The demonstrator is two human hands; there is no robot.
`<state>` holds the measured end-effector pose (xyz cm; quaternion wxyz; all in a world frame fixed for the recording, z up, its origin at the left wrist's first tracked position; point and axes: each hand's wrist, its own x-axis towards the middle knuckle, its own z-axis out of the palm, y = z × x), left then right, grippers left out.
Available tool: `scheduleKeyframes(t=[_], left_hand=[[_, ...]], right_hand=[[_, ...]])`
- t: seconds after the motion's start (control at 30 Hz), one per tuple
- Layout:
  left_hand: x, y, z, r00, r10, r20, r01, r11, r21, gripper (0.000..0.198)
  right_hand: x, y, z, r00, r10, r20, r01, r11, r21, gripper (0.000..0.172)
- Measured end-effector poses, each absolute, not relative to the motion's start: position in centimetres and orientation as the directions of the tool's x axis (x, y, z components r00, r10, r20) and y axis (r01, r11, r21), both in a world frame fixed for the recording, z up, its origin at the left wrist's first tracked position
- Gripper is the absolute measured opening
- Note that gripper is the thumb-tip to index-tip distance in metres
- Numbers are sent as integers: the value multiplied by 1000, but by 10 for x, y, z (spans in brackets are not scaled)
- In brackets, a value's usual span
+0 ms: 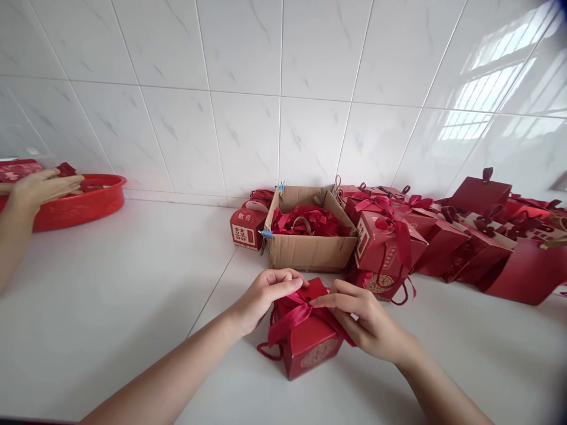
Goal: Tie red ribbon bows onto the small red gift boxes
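Observation:
A red gift box [310, 348] with a gold round pattern stands on the white counter in front of me. A shiny red ribbon [290, 319] is tied over its top, one tail hanging down the left side. Closed over the upper left of the ribbon is my left hand [268, 295], thumb against fingers. On the other side, my right hand [365, 319] pinches the ribbon close to the knot with thumb and forefinger. A twisted red cord handle [270, 351] loops out at the box's left.
Behind the box is a cardboard box [310, 254] of red ribbons, clipped at its corners. A small red box [248, 227] sits left of it. Many red gift boxes [443, 242] crowd the right. At far left, another person's hand [44, 189] reaches over a red basin [84, 206].

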<state>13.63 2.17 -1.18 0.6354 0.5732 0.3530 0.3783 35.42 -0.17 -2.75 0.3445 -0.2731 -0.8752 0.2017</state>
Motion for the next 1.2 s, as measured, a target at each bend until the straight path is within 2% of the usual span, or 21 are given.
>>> scheduleKeyframes(t=[0.37,0.87,1.2], left_hand=[[136,28,-18,402,915,-38,-97,84,992,34],[137,34,-18,352,933,-79,-30,96,995,35],[138,39,-25,347,938,-20,-53,41,998,33]], right_hand=[[353,-6,-12,-719,590,368,283,732,-620,42],[354,-6,-10,-750,580,318,344,753,-561,44],[358,-4,-14,-755,566,330,343,771,-537,45]])
